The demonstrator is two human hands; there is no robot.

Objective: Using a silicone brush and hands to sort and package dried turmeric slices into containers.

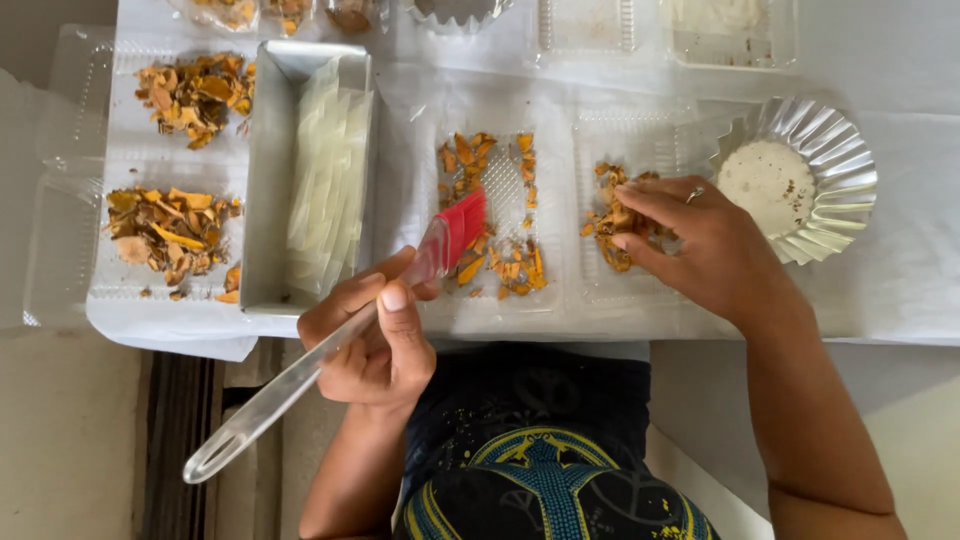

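My left hand (372, 342) grips a brush with a clear plastic handle (270, 400) and red bristles (462, 225). The bristles rest over a clear plastic tray (500, 300) strewn with orange-brown dried flakes (500, 262). My right hand (695, 240), a ring on one finger, pinches at a small pile of the same flakes (610, 222) in the neighbouring clear tray (590, 290). Just right of that hand sits a fluted foil cup (835, 160) with a pale powdery bottom.
A metal loaf tin (262, 200) holds a stack of translucent sheets (325, 170). Left of it lie two more flake piles (195, 95) (170, 232) on clear trays. More clear containers (730, 35) line the far edge. The white-covered table's near edge (880, 335) runs below my hands.
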